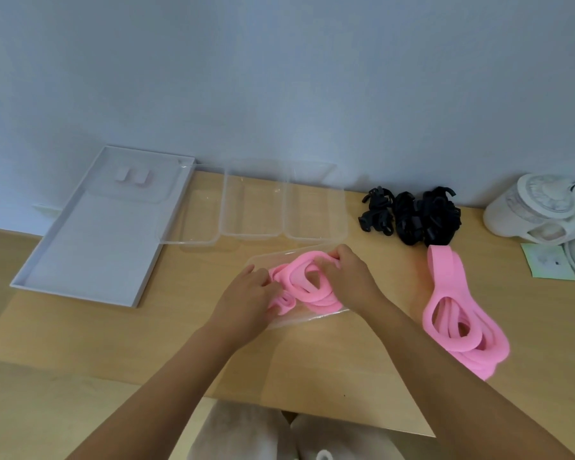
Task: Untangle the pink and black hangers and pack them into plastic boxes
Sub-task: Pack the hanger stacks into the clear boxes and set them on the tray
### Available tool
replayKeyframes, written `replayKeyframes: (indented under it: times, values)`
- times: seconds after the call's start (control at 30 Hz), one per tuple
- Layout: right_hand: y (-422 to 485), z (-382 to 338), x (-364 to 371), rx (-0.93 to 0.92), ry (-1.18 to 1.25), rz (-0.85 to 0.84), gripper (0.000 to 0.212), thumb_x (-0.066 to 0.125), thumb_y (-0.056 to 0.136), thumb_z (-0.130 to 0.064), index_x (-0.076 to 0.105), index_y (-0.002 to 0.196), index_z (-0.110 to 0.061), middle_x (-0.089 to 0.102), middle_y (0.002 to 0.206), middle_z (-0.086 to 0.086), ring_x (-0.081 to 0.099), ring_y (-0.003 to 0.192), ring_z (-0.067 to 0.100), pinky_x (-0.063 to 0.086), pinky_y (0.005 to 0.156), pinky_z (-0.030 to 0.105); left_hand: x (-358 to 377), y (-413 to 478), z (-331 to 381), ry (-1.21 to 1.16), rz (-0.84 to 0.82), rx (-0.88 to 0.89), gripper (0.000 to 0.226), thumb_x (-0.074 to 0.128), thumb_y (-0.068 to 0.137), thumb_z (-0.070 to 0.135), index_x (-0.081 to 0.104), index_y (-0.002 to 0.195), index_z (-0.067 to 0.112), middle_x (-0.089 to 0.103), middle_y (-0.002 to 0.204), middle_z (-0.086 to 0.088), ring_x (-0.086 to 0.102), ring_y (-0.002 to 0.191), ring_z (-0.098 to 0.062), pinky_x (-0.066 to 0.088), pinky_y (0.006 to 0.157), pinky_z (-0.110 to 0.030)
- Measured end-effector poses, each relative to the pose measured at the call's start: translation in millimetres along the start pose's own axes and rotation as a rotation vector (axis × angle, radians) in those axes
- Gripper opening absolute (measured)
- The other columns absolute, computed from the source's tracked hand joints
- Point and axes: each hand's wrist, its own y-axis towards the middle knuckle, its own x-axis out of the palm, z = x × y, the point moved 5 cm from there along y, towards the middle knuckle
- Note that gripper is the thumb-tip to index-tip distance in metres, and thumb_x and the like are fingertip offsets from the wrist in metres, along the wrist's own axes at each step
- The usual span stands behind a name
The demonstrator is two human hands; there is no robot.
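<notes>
A bundle of pink foam hangers (307,287) lies in a clear plastic box (316,318) at the middle of the wooden table. My left hand (246,300) grips the bundle's left end, fingers curled over it. My right hand (346,277) holds its upper right loop, fingers curled round the foam. A second pile of pink hangers (458,313) lies on the table to the right. Black hangers (412,215) sit in a tangled heap behind that pile, near the wall.
Three clear plastic boxes (253,207) stand side by side against the wall. A flat white tray (90,234) lies at the left. White round devices (545,210) and a pale green card (546,262) occupy the far right. The table's front edge is near my knees.
</notes>
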Motion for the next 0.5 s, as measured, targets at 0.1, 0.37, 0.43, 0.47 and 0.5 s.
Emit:
replayKeyframes:
  times: [0.1,0.37,0.43,0.47,0.5]
  values:
    - [0.0,-1.5,8.5,-0.052,-0.239,0.059,0.019,0.04,0.098,-0.022,0.051,0.103,-0.006,0.053,0.099,0.006,0.047,0.083,0.018,0.035,0.07,0.025,-0.3,3.1,5.5,0.036,-0.022,0.021,0.026,0.055,0.071,0.038,0.068,0.064,0.016,0.052,0.058,-0.001,0.048,0.046,-0.022,0.032,0.051,-0.021]
    - [-9.8,-8.2,29.3,-0.165,-0.925,0.069,0.021,0.052,0.09,-0.015,0.058,0.109,-0.007,0.043,0.12,0.009,0.046,0.106,0.022,0.038,0.072,0.023,-2.4,2.9,2.5,-0.066,-0.049,0.051,0.025,0.077,0.06,0.039,0.065,0.061,0.017,0.051,0.055,0.001,0.047,0.043,-0.021,0.03,0.054,-0.019]
    - [-12.4,-25.3,21.3,-0.23,-1.072,0.15,0.014,0.075,0.065,-0.024,0.068,0.07,-0.013,0.056,0.091,0.005,0.054,0.082,0.02,0.036,0.059,0.025,-6.9,5.3,0.7,-0.096,-0.041,0.074,0.026,0.06,0.066,0.046,0.066,0.062,0.021,0.05,0.055,0.003,0.046,0.045,-0.018,0.025,0.058,-0.016]
    - [-12.8,-32.7,17.7,-0.201,-1.145,0.143,0.016,0.078,0.058,-0.028,0.065,0.061,-0.017,0.056,0.079,0.002,0.054,0.073,0.018,0.033,0.056,0.026,-10.3,7.3,1.4,-0.113,-0.055,0.081,0.028,0.056,0.068,0.046,0.068,0.064,0.021,0.052,0.056,0.002,0.046,0.047,-0.018,0.02,0.058,-0.013]
    - [-8.9,-27.7,18.4,-0.151,-1.159,0.09,0.014,0.075,0.064,-0.028,0.066,0.068,-0.017,0.056,0.079,0.002,0.055,0.071,0.018,0.031,0.056,0.027,-14.1,9.5,2.5,-0.122,-0.074,0.083,0.028,0.056,0.072,0.043,0.071,0.069,0.019,0.055,0.06,-0.002,0.045,0.052,-0.02,0.017,0.056,-0.013]
